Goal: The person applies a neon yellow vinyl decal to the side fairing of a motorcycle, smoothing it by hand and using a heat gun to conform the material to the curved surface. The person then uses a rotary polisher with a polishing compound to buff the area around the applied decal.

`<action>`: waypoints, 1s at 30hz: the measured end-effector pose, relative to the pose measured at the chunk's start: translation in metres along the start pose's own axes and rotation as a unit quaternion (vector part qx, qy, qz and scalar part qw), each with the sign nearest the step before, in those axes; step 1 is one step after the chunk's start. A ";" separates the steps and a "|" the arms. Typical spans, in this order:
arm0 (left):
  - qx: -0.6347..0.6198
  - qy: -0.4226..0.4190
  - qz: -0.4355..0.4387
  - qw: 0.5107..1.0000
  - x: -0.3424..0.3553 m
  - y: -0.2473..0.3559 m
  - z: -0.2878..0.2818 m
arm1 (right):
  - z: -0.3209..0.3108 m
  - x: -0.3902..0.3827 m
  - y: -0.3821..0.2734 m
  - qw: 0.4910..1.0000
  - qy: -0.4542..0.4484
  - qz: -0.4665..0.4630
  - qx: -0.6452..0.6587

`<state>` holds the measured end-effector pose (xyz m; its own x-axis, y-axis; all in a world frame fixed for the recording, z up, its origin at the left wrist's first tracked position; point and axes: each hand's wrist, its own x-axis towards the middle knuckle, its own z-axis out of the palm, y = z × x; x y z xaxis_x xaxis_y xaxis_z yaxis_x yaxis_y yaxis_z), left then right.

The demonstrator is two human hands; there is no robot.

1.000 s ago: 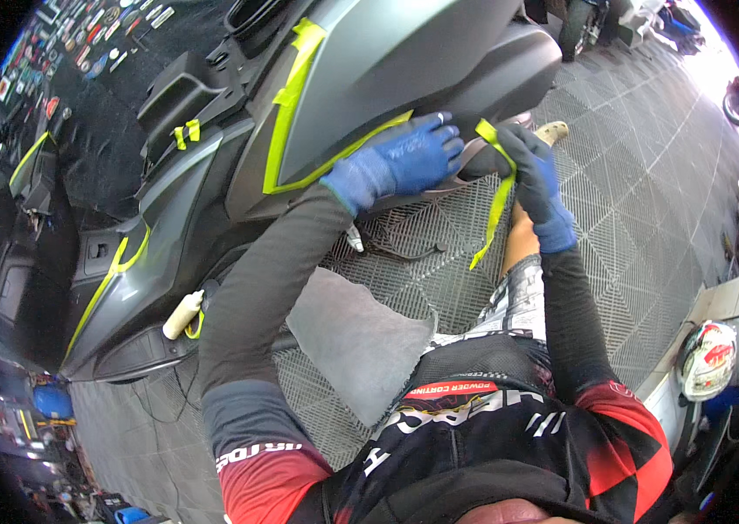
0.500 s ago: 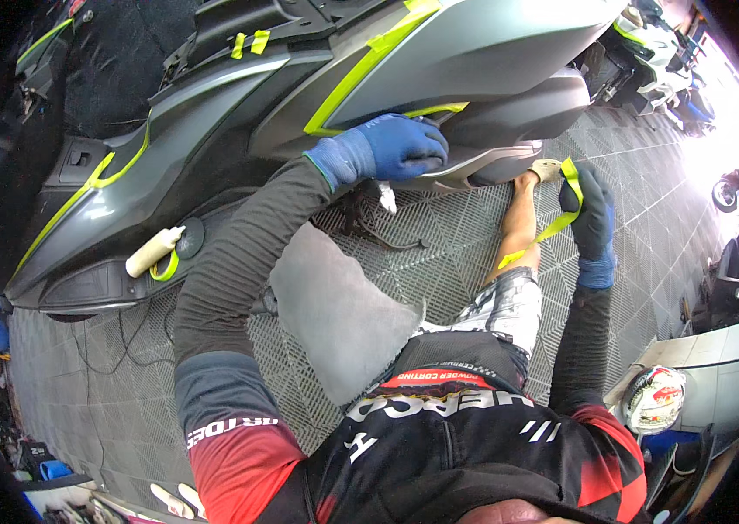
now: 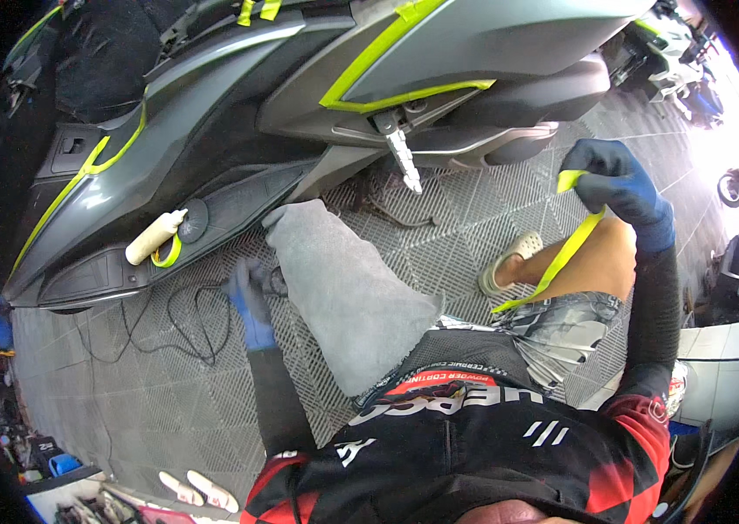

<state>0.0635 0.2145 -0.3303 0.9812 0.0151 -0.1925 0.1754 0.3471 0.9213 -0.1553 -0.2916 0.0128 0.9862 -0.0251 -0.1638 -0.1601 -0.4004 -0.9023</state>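
My right hand (image 3: 618, 188), in a blue and black glove, is closed on a strip of yellow-green masking tape (image 3: 566, 258) that hangs down past my knee. My gloved left hand (image 3: 252, 301) is low beside the grey cloth (image 3: 334, 297) on my leg, smeared by motion, so its fingers cannot be read. In front of me stands a grey scooter (image 3: 212, 113). Yellow-green masking tape (image 3: 422, 94) edges its side panel. On its footboard lie a cream bottle (image 3: 153, 237), a roll of yellow-green tape (image 3: 169, 255) and a round black pad (image 3: 195, 222).
A silver footpeg (image 3: 403, 162) sticks out from the scooter. A black cable (image 3: 199, 349) loops over the patterned floor tiles (image 3: 116, 410). Light-coloured shoes (image 3: 199, 491) lie at the lower left. White panelling (image 3: 723, 354) stands at the right; other motorcycles (image 3: 675, 70) are beyond.
My left hand has left the scooter's side panel and dropped to beside the cloth, uncovering the taped edge and footpeg. My right hand has shifted slightly right with the tape strip; my knee has bent outward.
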 end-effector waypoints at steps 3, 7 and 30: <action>0.416 0.023 -0.081 0.906 -0.076 -0.093 -0.149 | 0.008 0.047 -0.003 0.976 -0.206 0.067 -0.011; 0.353 -0.152 -0.427 0.819 -0.237 -0.208 -0.149 | 0.024 0.115 0.041 0.902 -0.432 -0.023 0.000; 0.348 -0.010 -0.330 0.877 -0.316 -0.315 0.267 | -0.063 0.139 0.182 0.738 -0.642 0.070 -0.198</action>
<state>-0.2797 -0.1500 -0.4691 0.6466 0.0067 -0.7628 0.7063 -0.3829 0.5954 -0.0444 -0.4261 -0.1490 0.0674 0.6940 -0.7168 0.0191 -0.7192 -0.6945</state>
